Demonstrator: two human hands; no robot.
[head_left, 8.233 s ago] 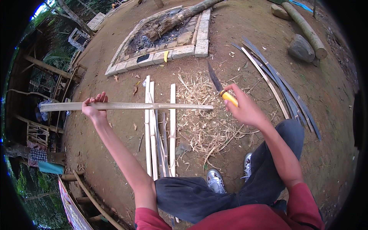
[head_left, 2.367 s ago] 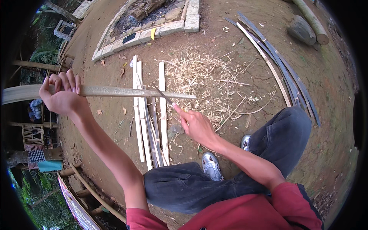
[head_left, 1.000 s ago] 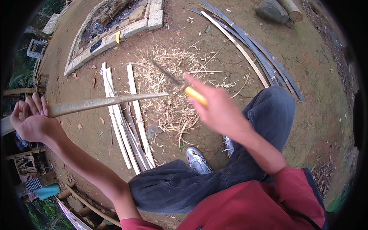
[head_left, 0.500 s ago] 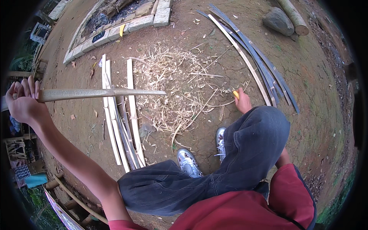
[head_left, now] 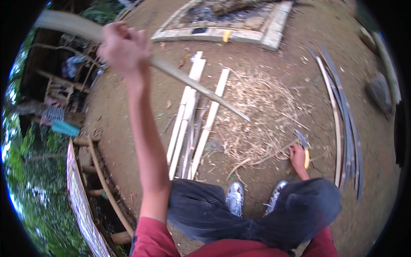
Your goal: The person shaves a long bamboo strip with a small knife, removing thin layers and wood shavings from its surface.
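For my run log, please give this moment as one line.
left hand: grips raised bamboo strip | right hand: low at ground, by yellow-handled knife

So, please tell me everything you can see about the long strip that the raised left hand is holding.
The long strip is a pale, flat, narrow slat that looks like split bamboo. The left hand grips it near its upper end, fingers wrapped around it, and holds it raised above the ground. It slants from the upper left of the picture down to the right, narrowing to a tip over the shavings. Only the hand touches it; the part near the hand is blurred.
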